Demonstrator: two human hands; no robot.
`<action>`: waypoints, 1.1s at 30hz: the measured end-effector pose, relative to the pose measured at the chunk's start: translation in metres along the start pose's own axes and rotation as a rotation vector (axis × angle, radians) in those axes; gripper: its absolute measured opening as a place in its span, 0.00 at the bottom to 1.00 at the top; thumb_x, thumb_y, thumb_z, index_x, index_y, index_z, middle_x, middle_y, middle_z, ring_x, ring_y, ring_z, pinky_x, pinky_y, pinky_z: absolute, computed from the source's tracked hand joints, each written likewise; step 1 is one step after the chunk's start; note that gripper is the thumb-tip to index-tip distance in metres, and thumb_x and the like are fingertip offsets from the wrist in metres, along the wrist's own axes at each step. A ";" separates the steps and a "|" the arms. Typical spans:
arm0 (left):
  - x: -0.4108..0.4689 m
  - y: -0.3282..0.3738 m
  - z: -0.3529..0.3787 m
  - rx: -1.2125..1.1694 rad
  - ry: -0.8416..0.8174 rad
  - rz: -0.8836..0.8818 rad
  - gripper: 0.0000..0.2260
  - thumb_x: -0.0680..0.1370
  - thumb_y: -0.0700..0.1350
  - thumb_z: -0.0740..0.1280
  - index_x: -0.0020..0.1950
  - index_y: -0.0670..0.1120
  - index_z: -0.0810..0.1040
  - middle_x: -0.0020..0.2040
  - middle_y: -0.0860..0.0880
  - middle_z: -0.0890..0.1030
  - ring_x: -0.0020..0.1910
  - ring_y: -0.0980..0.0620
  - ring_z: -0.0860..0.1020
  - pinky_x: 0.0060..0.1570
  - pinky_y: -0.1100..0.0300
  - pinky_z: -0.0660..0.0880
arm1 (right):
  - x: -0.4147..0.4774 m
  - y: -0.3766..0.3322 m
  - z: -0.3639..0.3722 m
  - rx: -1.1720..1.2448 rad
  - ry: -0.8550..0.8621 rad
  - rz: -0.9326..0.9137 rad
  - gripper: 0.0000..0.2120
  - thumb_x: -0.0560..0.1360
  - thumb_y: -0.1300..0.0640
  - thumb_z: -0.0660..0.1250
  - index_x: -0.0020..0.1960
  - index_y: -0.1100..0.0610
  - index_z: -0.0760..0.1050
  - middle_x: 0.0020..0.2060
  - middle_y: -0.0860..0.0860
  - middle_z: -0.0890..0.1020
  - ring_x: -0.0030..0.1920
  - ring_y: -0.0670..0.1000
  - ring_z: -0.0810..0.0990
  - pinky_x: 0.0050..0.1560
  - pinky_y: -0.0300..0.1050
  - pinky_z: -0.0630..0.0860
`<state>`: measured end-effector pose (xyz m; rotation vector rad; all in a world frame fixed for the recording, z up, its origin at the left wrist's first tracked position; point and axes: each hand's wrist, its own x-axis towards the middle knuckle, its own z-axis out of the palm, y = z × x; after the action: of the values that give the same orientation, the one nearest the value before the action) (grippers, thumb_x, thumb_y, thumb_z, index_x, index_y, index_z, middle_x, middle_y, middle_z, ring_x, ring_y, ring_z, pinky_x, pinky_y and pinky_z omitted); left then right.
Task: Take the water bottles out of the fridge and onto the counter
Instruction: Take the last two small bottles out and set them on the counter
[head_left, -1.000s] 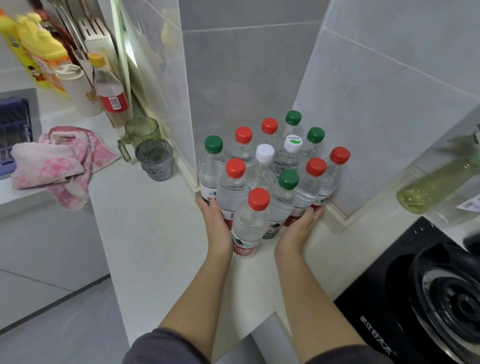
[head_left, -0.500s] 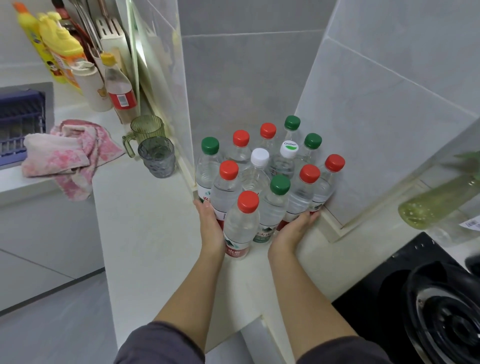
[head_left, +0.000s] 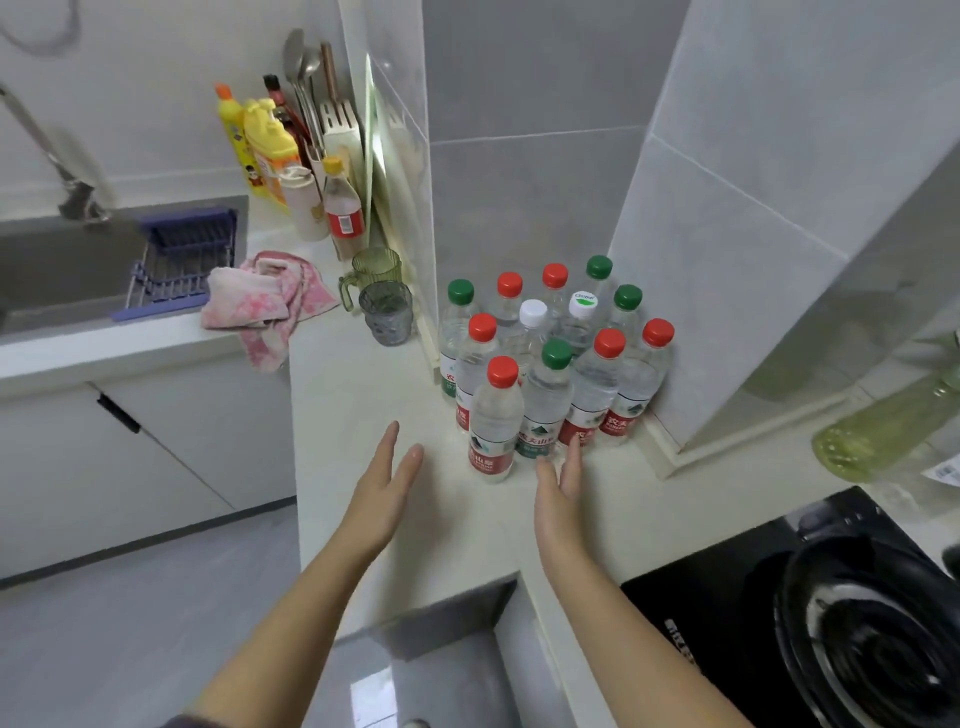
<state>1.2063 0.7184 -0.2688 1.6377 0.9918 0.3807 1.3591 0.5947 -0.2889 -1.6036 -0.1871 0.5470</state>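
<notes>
Clear water bottles (head_left: 545, 400), capped in red, green and white, were clustered upright in the tiled corner of the counter (head_left: 353, 395). The left hand (head_left: 384, 488) and right hand (head_left: 563, 493) were held flat before them, nothing grasped.

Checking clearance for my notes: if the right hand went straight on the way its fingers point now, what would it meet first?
The right hand would meet the water bottles almost at once, probably the red-capped bottle right of the front green-capped bottle. Whether the fingertips touch it is unclear.
</notes>
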 end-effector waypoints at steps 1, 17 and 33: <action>-0.015 0.001 -0.006 0.056 0.008 0.018 0.30 0.81 0.62 0.56 0.80 0.56 0.52 0.79 0.61 0.54 0.77 0.61 0.54 0.70 0.64 0.50 | -0.009 -0.002 -0.003 -0.067 -0.062 -0.026 0.30 0.82 0.59 0.60 0.80 0.49 0.53 0.78 0.45 0.60 0.76 0.45 0.59 0.75 0.45 0.58; -0.217 -0.005 -0.103 0.885 0.524 -0.098 0.36 0.77 0.67 0.44 0.81 0.50 0.43 0.81 0.51 0.43 0.79 0.52 0.40 0.77 0.51 0.41 | -0.141 -0.050 0.078 -1.139 -0.807 -0.873 0.34 0.81 0.39 0.51 0.80 0.44 0.36 0.80 0.49 0.37 0.79 0.54 0.33 0.76 0.58 0.36; -0.496 -0.102 -0.174 0.912 0.894 -0.496 0.39 0.73 0.68 0.32 0.81 0.50 0.42 0.80 0.50 0.41 0.78 0.50 0.35 0.76 0.48 0.40 | -0.406 -0.005 0.146 -1.159 -1.183 -1.342 0.34 0.82 0.40 0.50 0.80 0.45 0.35 0.80 0.51 0.38 0.79 0.57 0.35 0.77 0.62 0.38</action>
<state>0.7499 0.4524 -0.1844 1.9140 2.4579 0.3332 0.9411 0.5491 -0.1917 -1.4794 -2.5953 0.1764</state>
